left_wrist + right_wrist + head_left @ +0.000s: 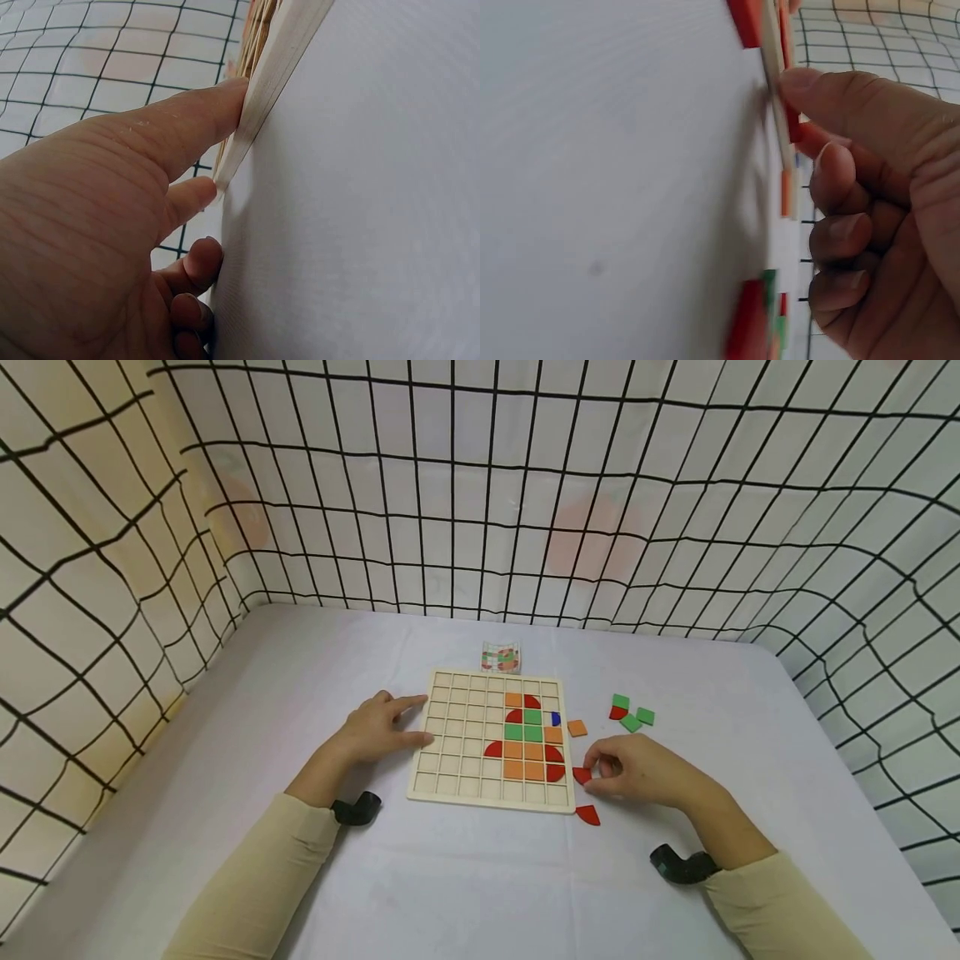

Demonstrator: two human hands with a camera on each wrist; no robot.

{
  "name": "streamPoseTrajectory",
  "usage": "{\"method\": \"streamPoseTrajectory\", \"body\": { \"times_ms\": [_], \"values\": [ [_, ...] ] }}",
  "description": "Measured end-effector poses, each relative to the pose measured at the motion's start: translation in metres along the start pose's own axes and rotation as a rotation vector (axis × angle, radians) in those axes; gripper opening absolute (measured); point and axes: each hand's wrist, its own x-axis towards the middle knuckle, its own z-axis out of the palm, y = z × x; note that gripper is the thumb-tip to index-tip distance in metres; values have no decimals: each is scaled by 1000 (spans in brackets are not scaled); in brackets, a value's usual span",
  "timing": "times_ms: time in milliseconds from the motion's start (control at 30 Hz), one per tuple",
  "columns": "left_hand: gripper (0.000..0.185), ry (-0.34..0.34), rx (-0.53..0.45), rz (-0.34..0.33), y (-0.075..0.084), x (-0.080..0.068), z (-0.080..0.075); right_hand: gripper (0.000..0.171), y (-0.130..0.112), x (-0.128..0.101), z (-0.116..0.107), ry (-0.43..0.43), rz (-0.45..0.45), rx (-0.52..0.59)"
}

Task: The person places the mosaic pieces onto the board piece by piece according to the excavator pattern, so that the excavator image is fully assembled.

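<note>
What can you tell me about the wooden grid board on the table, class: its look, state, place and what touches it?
The wooden grid board is a pale square tray of small square cells, lying flat on the white table. Orange, green, red and one blue tile fill cells on its right side; the rest are bare. The left hand rests straight fingers against its left edge. The right hand pinches a red piece beside its right edge.

Lighting and picture quality: bright, even, diffuse, no glare
Head view sharp at centre; grid-lined backdrop bows outward toward 9 and 3 o'clock; soft faint shadows under the forearms toward 6 o'clock. Left wrist view: left hand slightly soft, cloth grain crisp. Right wrist view: near red pieces at 6 and 12 o'clock blurred, right hand fairly sharp
</note>
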Motion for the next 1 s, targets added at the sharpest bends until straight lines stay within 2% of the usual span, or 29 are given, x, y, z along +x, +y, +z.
{"method": "streamPoseTrajectory", "body": {
  "times_ms": [167, 300, 700, 1000],
  "values": [
    [79, -4, -2, -2, 1, 0, -1, 19, -12, -3, -8, 3, 6, -27],
    [79, -2, 1, -8, 2, -1, -2, 19, -24, 0, -8, 8, -38, -46],
    [78, -5, -9, -2, 1, -1, -1, 14, -53, 25, 20, -19, -232, -48],
    [78, -1, -15, 5, 1, -1, -2, 15, -79, 43, 34, -2, -304, -96]
  ]
}}
